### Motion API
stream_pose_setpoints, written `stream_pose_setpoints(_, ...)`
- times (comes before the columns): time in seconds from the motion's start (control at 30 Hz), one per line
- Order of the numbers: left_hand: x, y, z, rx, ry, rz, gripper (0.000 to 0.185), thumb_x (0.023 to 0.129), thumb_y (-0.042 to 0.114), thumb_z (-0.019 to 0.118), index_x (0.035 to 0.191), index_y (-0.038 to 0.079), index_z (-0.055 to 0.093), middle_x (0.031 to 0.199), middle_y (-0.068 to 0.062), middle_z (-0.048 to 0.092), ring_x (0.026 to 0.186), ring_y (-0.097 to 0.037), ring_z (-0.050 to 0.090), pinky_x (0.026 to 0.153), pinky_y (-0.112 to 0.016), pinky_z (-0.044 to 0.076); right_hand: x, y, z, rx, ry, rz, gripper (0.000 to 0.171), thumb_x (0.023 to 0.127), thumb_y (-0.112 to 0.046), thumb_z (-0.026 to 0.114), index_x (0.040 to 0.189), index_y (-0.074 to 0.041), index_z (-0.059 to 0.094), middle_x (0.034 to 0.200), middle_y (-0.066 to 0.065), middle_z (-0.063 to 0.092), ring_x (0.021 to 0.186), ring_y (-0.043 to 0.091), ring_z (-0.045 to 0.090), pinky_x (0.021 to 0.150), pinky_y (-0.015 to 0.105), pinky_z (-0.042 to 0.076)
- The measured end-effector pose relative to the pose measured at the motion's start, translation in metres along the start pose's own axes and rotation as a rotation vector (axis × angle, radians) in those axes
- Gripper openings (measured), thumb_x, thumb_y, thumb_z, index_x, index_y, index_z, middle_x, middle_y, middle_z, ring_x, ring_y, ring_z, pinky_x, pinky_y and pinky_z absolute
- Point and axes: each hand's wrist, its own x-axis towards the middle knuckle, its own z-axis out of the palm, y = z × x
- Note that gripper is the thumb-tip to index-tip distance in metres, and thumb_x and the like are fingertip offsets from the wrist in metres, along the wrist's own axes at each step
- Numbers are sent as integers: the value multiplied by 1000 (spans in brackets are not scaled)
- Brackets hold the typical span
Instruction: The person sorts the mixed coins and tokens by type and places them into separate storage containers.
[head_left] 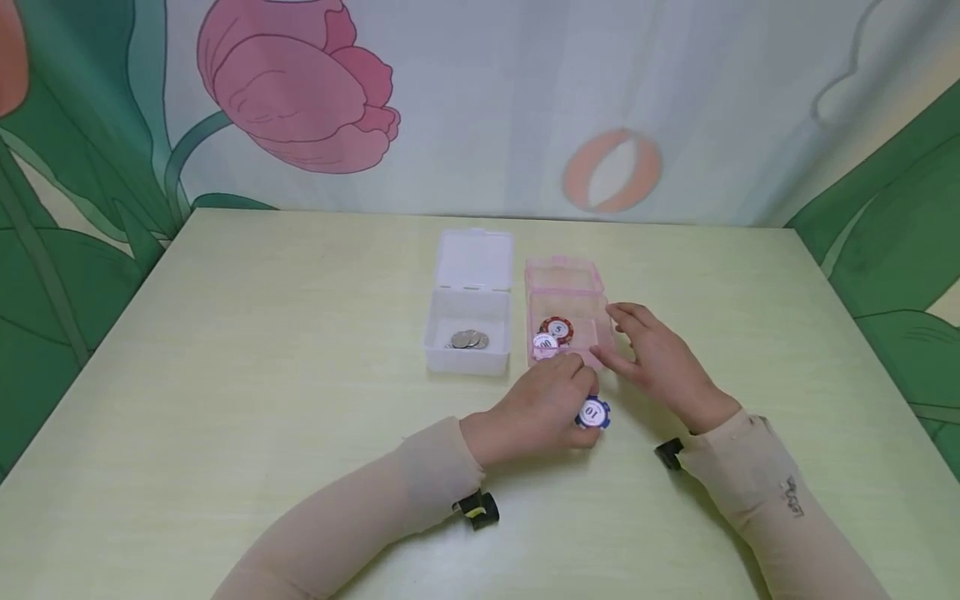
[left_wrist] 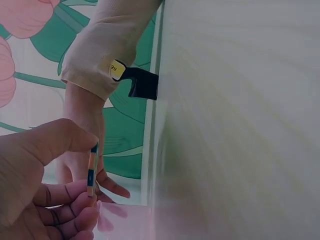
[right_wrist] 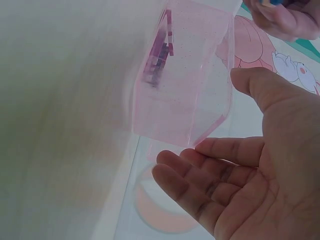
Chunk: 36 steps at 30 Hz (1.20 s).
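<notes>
My left hand (head_left: 534, 410) pinches a blue-and-white poker chip (head_left: 593, 412) marked 10 between thumb and fingers, just in front of a pink clear box (head_left: 588, 306). Edge-on in the left wrist view, the chip (left_wrist: 92, 170) stands upright. The pink box has its lid tipped back; a red chip (head_left: 562, 327) marked 5 and a pale pink chip (head_left: 545, 344) lie overlapping inside. My right hand (head_left: 670, 364) rests at the box's right side, thumb near the front corner and fingertips toward the back. In the right wrist view its fingers (right_wrist: 210, 192) are loosely extended beside the pink wall.
Left of the pink box stands a white translucent box (head_left: 442, 361), lid tipped back, with several silver coins (head_left: 468, 339) in it. Both boxes are on a pale wooden table (head_left: 262, 350). Behind the table's far edge hangs a curtain (head_left: 480, 108) printed with flowers.
</notes>
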Motion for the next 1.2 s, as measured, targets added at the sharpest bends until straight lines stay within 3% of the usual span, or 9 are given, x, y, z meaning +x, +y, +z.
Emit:
stream_pose_setpoints(0.23,-1,-3,-9,-7,22,-4,38,83,41,70,104,11,59,98,2,57,94,-12,52,85,-23,46,2,-1,1,8,-9,-10,67,94,-35,59,142,5,37,146,20,39,115,37,57,98,51,47)
stream_pose_setpoints(0.57,3,-20,-27,5,151,9,35,79,33,75,97,7,61,93,-3,59,87,-16,54,79,-26,48,3,-2,-2,13,-7,-18,66,94,-34,60,142,6,38,146,20,39,116,37,57,98,50,48)
stream_pose_setpoints(0.83,14,-37,-37,-74,124,-56,37,79,30,76,101,4,60,92,-5,56,83,-16,50,73,-25,44,1,-3,-4,0,-5,-20,68,95,-36,59,142,7,38,145,22,39,116,37,57,99,51,47)
stream_pose_setpoints(1.0,25,-47,-42,-117,111,-83,38,80,27,76,103,2,59,96,-8,56,85,-18,51,75,-26,45,0,-2,-4,0,-7,-9,67,94,-35,60,142,7,39,145,22,40,115,37,58,99,51,47)
stream_pose_setpoints(1.2,39,-53,-44,-90,70,-129,38,81,28,74,105,3,57,98,-7,55,88,-18,51,79,-28,45,-1,0,-2,-1,-1,-8,66,94,-34,60,141,7,39,145,22,40,114,37,58,99,51,47)
